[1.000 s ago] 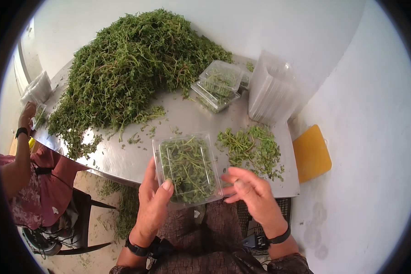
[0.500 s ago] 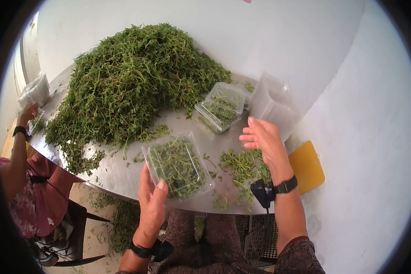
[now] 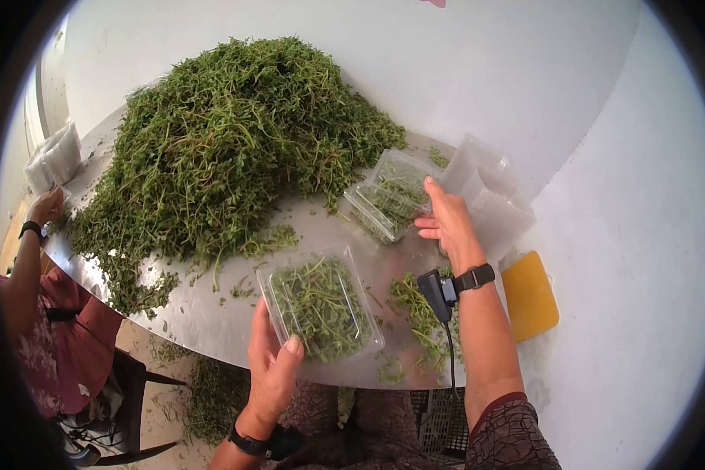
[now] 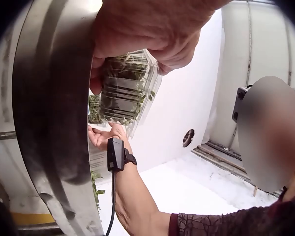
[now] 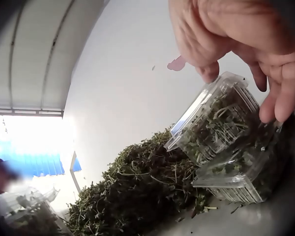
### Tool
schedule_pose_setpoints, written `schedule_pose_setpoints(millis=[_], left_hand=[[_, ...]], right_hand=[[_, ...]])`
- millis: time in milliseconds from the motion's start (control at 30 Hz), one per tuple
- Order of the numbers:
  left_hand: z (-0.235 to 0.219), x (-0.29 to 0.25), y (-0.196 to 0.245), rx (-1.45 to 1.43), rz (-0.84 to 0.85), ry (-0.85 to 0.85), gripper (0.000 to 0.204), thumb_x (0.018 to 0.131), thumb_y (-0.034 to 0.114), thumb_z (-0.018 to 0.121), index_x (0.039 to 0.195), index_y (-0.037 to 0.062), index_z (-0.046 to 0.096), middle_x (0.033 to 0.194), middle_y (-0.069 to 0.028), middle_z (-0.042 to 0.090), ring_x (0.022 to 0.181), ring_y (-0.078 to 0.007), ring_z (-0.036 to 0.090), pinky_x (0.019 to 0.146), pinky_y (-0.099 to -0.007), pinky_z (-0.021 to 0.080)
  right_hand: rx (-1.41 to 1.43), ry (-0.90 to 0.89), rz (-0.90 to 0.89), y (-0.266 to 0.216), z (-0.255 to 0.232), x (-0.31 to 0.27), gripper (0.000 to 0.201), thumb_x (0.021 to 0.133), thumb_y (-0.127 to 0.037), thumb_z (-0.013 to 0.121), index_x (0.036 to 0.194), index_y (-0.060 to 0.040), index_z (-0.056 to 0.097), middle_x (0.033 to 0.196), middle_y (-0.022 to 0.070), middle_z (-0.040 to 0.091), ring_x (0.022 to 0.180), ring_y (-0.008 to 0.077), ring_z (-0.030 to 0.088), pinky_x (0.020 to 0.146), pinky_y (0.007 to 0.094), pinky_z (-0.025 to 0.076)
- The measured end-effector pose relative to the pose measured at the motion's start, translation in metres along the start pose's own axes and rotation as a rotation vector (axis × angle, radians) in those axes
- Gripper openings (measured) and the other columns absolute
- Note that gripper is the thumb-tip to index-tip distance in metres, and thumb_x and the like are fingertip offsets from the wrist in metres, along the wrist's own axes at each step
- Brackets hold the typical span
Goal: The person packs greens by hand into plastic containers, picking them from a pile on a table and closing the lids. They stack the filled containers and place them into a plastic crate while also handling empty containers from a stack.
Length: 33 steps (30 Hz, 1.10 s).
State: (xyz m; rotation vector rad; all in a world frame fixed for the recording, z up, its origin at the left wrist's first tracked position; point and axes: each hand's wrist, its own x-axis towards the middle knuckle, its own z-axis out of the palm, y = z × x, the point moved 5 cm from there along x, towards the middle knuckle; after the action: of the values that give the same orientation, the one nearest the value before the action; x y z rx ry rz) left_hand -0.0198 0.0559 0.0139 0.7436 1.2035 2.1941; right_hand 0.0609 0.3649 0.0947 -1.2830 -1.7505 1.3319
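Observation:
My left hand (image 3: 272,376) holds a clear plastic clamshell container (image 3: 321,305) full of leafy green sprigs, thumb on its near left edge. The left wrist view shows this container (image 4: 123,93) from below, with its ribbed base. My right hand (image 3: 454,223) reaches to the filled clamshell containers (image 3: 392,192) stacked at the back right. In the right wrist view, the right hand's fingers (image 5: 280,98) spread around the upper container (image 5: 221,118), fingertips right at its sides. That one sits askew on a lower filled container (image 5: 233,182).
A big heap of green sprigs (image 3: 219,157) covers the back left of the metal table (image 3: 204,321). Nested clear containers (image 3: 489,196) stand at the right. Loose sprigs (image 3: 415,309) lie under my right forearm. Another person's hand (image 3: 47,205) works at the left edge. A yellow board (image 3: 531,298) leans beyond the table.
My right hand has left the held container and moved forward and right to the stacked containers. The left hand keeps its container, now over the table's front edge.

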Motion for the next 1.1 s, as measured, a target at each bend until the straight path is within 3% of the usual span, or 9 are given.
schedule_pose_setpoints(millis=[100, 167, 200, 267, 467, 567, 700, 900, 1100], left_hand=[[0.000, 0.000, -0.002, 0.012, -0.011, 0.007, 0.078, 0.085, 0.030, 0.058, 0.142, -0.0030, 0.018, 0.137, -0.0148, 0.036, 0.126, -0.0227, 0.036, 0.105, -0.0361, 0.028], [-0.001, 0.000, -0.003, 0.010, -0.023, 0.012, 0.079, 0.085, 0.032, 0.058, 0.143, -0.0029, 0.017, 0.137, -0.0151, 0.036, 0.127, -0.0232, 0.035, 0.105, -0.0364, 0.027], [-0.001, 0.000, -0.002, 0.008, -0.024, 0.009, 0.079, 0.085, 0.032, 0.058, 0.143, -0.0029, 0.018, 0.138, -0.0152, 0.035, 0.127, -0.0234, 0.035, 0.105, -0.0368, 0.027], [-0.001, 0.001, -0.002, 0.007, -0.024, 0.004, 0.079, 0.085, 0.032, 0.058, 0.143, -0.0029, 0.018, 0.138, -0.0153, 0.035, 0.127, -0.0237, 0.035, 0.106, -0.0372, 0.026], [-0.001, -0.001, -0.002, 0.002, -0.021, 0.009, 0.077, 0.085, 0.031, 0.057, 0.142, -0.0028, 0.018, 0.138, -0.0147, 0.035, 0.128, -0.0239, 0.034, 0.106, -0.0374, 0.026], [-0.004, -0.001, -0.003, -0.039, -0.027, 0.018, 0.075, 0.085, 0.028, 0.057, 0.142, -0.0029, 0.019, 0.138, -0.0143, 0.035, 0.127, -0.0231, 0.034, 0.106, -0.0364, 0.026], [-0.003, 0.000, -0.003, -0.122, -0.030, 0.014, 0.073, 0.085, 0.026, 0.055, 0.142, -0.0033, 0.019, 0.137, -0.0137, 0.036, 0.126, -0.0217, 0.035, 0.106, -0.0348, 0.026], [-0.004, 0.000, -0.005, -0.126, -0.033, 0.024, 0.071, 0.086, 0.024, 0.054, 0.141, -0.0031, 0.019, 0.137, -0.0133, 0.035, 0.126, -0.0215, 0.035, 0.105, -0.0347, 0.026], [-0.004, 0.000, -0.005, -0.123, -0.021, 0.018, 0.070, 0.086, 0.024, 0.054, 0.142, -0.0021, 0.020, 0.138, -0.0137, 0.035, 0.127, -0.0222, 0.035, 0.106, -0.0362, 0.026]], right_hand=[[-0.039, 0.028, -0.020, -0.002, 0.000, 0.001, 0.072, 0.083, -0.051, 0.057, 0.120, 0.0103, 0.048, 0.101, 0.0224, 0.054, 0.072, 0.0214, 0.060, 0.057, 0.0342, 0.053], [-0.003, 0.064, -0.026, -0.002, -0.001, 0.005, 0.060, 0.083, -0.045, 0.062, 0.110, 0.0077, 0.053, 0.083, 0.0119, 0.053, 0.062, 0.0144, 0.054, 0.050, 0.0309, 0.052], [-0.003, 0.063, -0.026, -0.001, 0.000, 0.005, 0.060, 0.083, -0.045, 0.062, 0.110, 0.0077, 0.053, 0.083, 0.0119, 0.053, 0.062, 0.0144, 0.054, 0.050, 0.0309, 0.052], [0.105, 0.026, 0.006, 0.002, 0.002, 0.006, 0.044, 0.080, -0.037, 0.068, 0.097, 0.0019, 0.056, 0.072, 0.0047, 0.049, 0.056, 0.0115, 0.052, 0.045, 0.0275, 0.048], [0.415, -0.082, 0.088, 0.008, 0.006, 0.005, 0.029, 0.075, -0.026, 0.073, 0.081, -0.0033, 0.057, 0.063, 0.0023, 0.047, 0.045, 0.0119, 0.048, 0.037, 0.0252, 0.045], [0.415, -0.116, 0.106, 0.010, 0.004, -0.001, 0.026, 0.073, -0.027, 0.074, 0.080, -0.0119, 0.054, 0.066, 0.0003, 0.045, 0.051, 0.0119, 0.045, 0.041, 0.0273, 0.036], [0.439, -0.137, 0.103, 0.014, 0.002, -0.008, 0.025, 0.072, -0.025, 0.074, 0.081, -0.0128, 0.055, 0.063, -0.0002, 0.043, 0.049, 0.0120, 0.043, 0.041, 0.0274, 0.032], [0.557, -0.053, 0.030, 0.013, -0.001, -0.001, 0.022, 0.074, -0.021, 0.072, 0.078, -0.0054, 0.057, 0.060, 0.0010, 0.046, 0.044, 0.0117, 0.045, 0.037, 0.0269, 0.038], [0.638, -0.043, 0.012, 0.023, 0.010, 0.011, 0.022, 0.081, -0.021, 0.068, 0.087, -0.0025, 0.058, 0.070, 0.0050, 0.057, 0.055, 0.0135, 0.057, 0.046, 0.0277, 0.051]])
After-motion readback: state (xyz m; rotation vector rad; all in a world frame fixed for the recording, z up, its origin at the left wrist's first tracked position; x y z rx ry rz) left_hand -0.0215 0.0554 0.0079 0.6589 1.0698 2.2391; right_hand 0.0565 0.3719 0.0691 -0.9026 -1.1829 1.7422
